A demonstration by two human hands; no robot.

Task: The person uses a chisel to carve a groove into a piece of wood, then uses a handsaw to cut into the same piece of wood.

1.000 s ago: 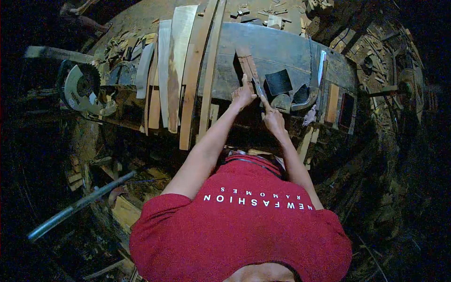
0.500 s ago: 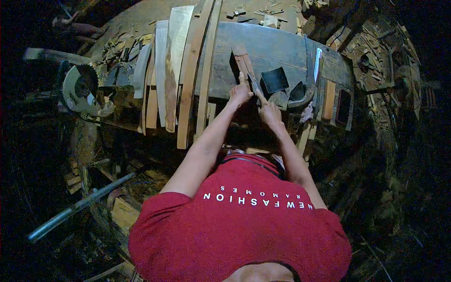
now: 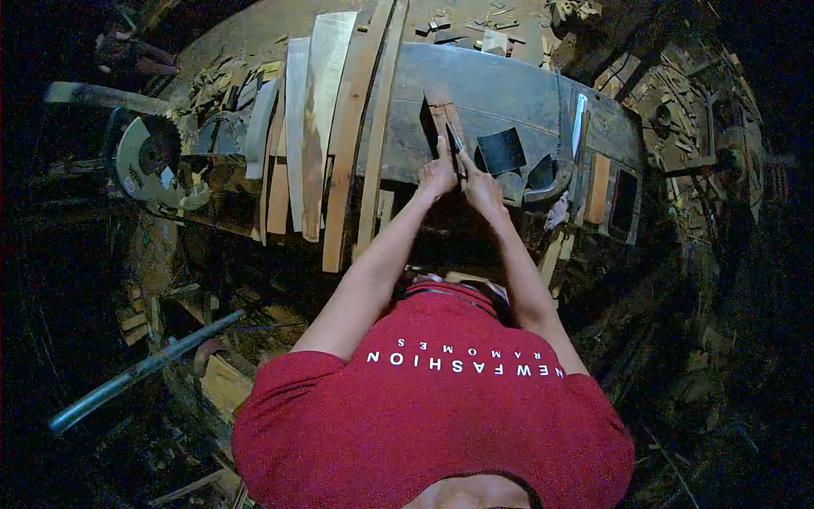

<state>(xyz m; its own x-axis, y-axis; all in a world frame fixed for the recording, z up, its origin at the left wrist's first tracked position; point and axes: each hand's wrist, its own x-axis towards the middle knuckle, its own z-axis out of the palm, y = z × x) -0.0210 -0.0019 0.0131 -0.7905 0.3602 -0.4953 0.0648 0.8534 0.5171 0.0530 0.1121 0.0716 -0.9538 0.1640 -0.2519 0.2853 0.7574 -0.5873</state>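
Observation:
A reddish-brown wooden block (image 3: 442, 110) lies lengthwise on the metal-topped bench (image 3: 509, 93), with pencil-like lines across its far end. My left hand (image 3: 437, 176) grips its near end, index finger stretched along it and the other fingers curled. In my right hand (image 3: 482, 192) is a thin, narrow metal tool (image 3: 456, 138), its tip resting on or just over the block; its exact kind is too small to tell. Both hands are close together. A square of black sheet (image 3: 501, 151) lies just right of my right hand.
Long wooden strips (image 3: 348, 136) lie across the bench on the left, beside a circular saw (image 3: 148, 161). To the right are an orange-brown wood piece (image 3: 599, 188) and a dark phone-like slab (image 3: 624, 202). Offcuts litter the far side. A metal pipe (image 3: 144, 373) juts in at lower left.
My right hand has moved slightly left and closer to my left hand, with the tool now more in line with the block. The whole view has shifted a little.

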